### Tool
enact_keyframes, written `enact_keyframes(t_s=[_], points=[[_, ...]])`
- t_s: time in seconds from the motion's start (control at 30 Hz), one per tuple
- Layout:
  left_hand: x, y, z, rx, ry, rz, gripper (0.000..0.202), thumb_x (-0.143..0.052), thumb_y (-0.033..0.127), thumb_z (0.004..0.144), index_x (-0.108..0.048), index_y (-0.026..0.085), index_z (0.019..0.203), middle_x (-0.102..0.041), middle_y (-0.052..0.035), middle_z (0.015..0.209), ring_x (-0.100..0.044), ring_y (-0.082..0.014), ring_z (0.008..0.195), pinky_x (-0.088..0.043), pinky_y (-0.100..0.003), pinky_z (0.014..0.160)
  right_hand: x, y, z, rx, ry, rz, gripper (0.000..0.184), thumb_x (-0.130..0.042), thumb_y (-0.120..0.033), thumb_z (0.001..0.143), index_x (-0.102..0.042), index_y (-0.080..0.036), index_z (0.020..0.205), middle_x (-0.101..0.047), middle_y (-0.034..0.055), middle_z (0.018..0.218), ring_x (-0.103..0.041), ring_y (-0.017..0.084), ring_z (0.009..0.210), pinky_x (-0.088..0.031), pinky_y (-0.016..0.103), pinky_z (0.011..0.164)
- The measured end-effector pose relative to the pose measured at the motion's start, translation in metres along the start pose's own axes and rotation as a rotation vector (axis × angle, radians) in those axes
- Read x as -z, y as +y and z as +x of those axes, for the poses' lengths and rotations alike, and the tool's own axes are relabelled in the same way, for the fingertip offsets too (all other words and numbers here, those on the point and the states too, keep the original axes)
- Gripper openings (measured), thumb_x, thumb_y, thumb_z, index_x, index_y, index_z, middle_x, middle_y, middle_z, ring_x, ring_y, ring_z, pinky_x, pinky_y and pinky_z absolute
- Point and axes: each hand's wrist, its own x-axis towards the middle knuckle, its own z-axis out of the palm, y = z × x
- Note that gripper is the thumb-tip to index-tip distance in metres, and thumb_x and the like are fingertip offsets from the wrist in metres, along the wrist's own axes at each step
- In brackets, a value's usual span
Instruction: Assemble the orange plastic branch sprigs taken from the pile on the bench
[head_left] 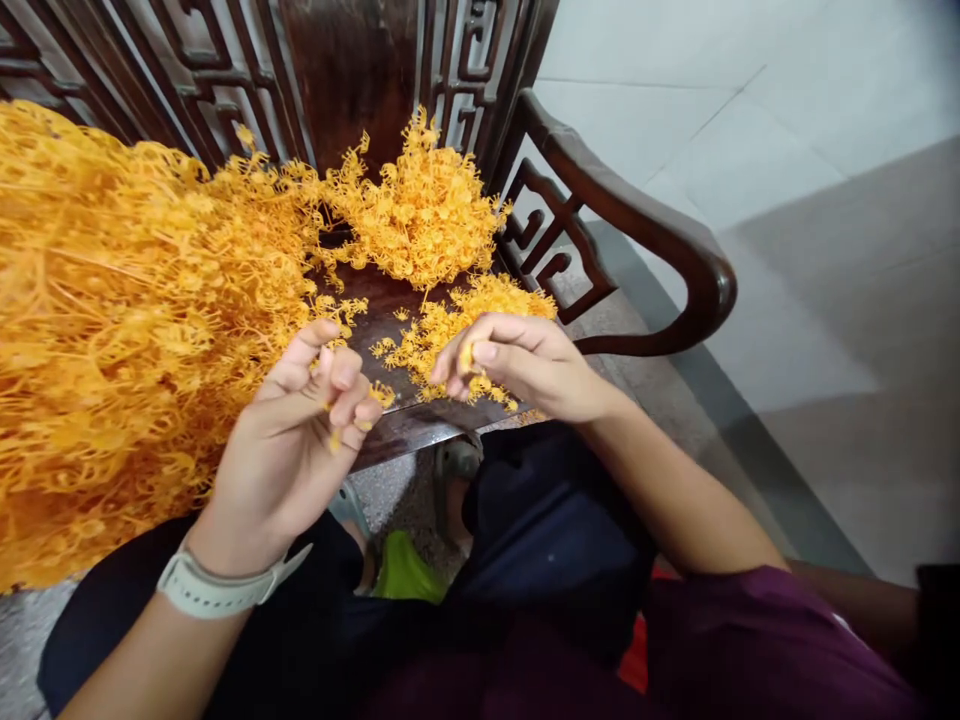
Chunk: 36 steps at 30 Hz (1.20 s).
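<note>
My left hand (285, 460), with a pale watch strap (217, 590) on its wrist, is raised in front of the bench. Its fingers are curled round a small bit of orange-yellow dried flower (336, 438). To the right, my right hand (536, 368) pinches another small orange-yellow piece (468, 355) between thumb and fingers. Just behind this hand lies a low heap of loose orange florets (502, 298). A large mass of orange dried flowers (142, 320) fills the left side, close to my left hand. Farther back sits a rounded orange bunch (431, 215).
Everything orange rests on a dark wooden bench (409, 432) with a carved backrest (349, 75). Its curved armrest (630, 200) rises at the right, beside a pale tiled wall (810, 170). A bright green object (405, 570) is low between my legs.
</note>
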Motion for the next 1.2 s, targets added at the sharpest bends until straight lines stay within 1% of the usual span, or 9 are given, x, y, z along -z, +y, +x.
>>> enact_keyframes(t_s=[0.1,0.23,0.5,0.67,0.8,0.9,1.07,1.13,1.2], points=[[0.000,0.001,0.001,-0.024,0.004,0.035,0.027,-0.076,-0.006,0.089,-0.072,0.017,0.103,-0.071,0.0057,0.077,-0.070,-0.0051,0.060,-0.069,-0.015,0.075,0.037,-0.009,0.000,0.040,0.151,-0.344,0.028,-0.082,-0.043,0.103,-0.079,-0.016,0.093,-0.081,0.0052,0.090,-0.072,0.011,0.076,-0.058,0.025,0.074],[-0.002,-0.005,0.003,-0.024,0.030,0.056,0.017,-0.076,0.002,0.098,-0.073,0.018,0.098,-0.078,0.0032,0.082,-0.080,-0.0092,0.072,-0.071,-0.020,0.088,0.068,-0.008,-0.005,-0.023,0.294,-0.478,0.031,-0.085,-0.048,0.099,-0.080,-0.018,0.096,-0.080,0.0031,0.085,-0.067,0.012,0.072,-0.056,0.027,0.071],[0.002,-0.017,0.008,-0.055,0.048,0.102,0.010,-0.073,0.010,0.106,-0.074,0.020,0.105,-0.087,-0.0027,0.119,-0.086,-0.0142,0.105,-0.070,-0.023,0.099,0.054,-0.006,-0.010,-0.051,0.262,-0.445,0.034,-0.089,-0.053,0.095,-0.076,-0.023,0.104,-0.077,0.0030,0.083,-0.069,0.016,0.072,-0.058,0.033,0.069],[0.004,-0.020,0.008,-0.054,0.061,0.151,0.010,-0.078,0.014,0.103,-0.074,0.023,0.107,-0.086,-0.0022,0.125,-0.085,-0.0161,0.111,-0.068,-0.023,0.102,0.054,-0.011,-0.009,-0.036,0.287,-0.558,0.045,-0.088,-0.065,0.091,-0.073,-0.025,0.103,-0.074,0.0043,0.082,-0.068,0.020,0.073,-0.057,0.037,0.068],[0.006,-0.017,0.008,-0.026,0.072,0.210,0.012,-0.075,0.010,0.102,-0.074,0.021,0.106,-0.087,-0.0025,0.109,-0.085,-0.0155,0.094,-0.068,-0.023,0.090,0.083,-0.008,-0.012,-0.017,0.419,-0.845,0.035,-0.081,-0.060,0.097,-0.074,-0.026,0.103,-0.072,0.0040,0.084,-0.062,0.019,0.072,-0.051,0.037,0.068],[0.005,-0.014,0.007,-0.024,0.062,0.251,0.015,-0.068,0.004,0.100,-0.073,0.018,0.100,-0.082,-0.0022,0.088,-0.076,-0.0125,0.074,-0.064,-0.021,0.074,0.114,-0.002,-0.015,-0.071,0.465,-1.035,0.022,-0.074,-0.047,0.100,-0.075,-0.025,0.103,-0.073,0.0042,0.085,-0.057,0.019,0.070,-0.047,0.037,0.068],[0.004,0.006,0.006,-0.018,-0.025,0.237,0.010,-0.065,0.009,0.095,-0.071,0.016,0.092,-0.053,0.0009,0.056,-0.047,-0.0099,0.052,-0.051,-0.022,0.057,0.151,0.012,-0.018,-0.146,0.468,-1.000,0.022,-0.071,-0.039,0.095,-0.074,-0.022,0.109,-0.074,0.0036,0.079,-0.058,0.018,0.066,-0.046,0.035,0.063],[0.007,0.019,0.007,-0.035,-0.085,0.190,0.005,-0.069,0.013,0.085,-0.065,0.017,0.084,-0.042,0.0024,0.050,-0.039,-0.0094,0.049,-0.046,-0.023,0.054,0.157,0.016,-0.018,-0.158,0.460,-1.023,0.023,-0.073,-0.038,0.092,-0.075,-0.020,0.107,-0.073,0.0028,0.076,-0.055,0.017,0.063,-0.044,0.034,0.061],[0.011,0.033,0.007,-0.038,-0.123,0.135,0.016,-0.071,0.015,0.075,-0.055,0.019,0.077,-0.035,0.0034,0.049,-0.033,-0.0090,0.047,-0.041,-0.024,0.051,0.159,0.019,-0.019,-0.139,0.476,-1.033,0.025,-0.075,-0.038,0.091,-0.076,-0.020,0.109,-0.070,0.0018,0.075,-0.052,0.016,0.062,-0.044,0.034,0.062]])
